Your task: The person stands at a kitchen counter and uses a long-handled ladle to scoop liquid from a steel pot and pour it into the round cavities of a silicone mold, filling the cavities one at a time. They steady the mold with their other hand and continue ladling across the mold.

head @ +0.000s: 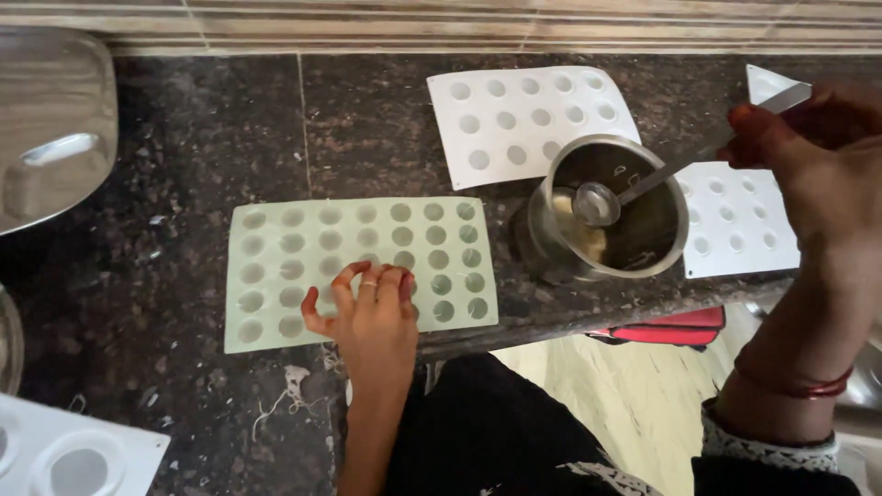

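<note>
Now our left hand [367, 317] lies with fingers spread on the green mold [358, 271], pressing it flat so it does not slide. Our right hand [818, 161] pinches a spoon [634, 190] over the metal pot [606, 211], bowl dipped inside. The pot sits close to the counter edge [551, 326], between two white molds [528, 115]. Bare counter lies to the left.

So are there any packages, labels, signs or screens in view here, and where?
None in view: only the pale green mould tray under the left hand, white mould trays, and a steel pot with the spoon held by the right hand.
</note>
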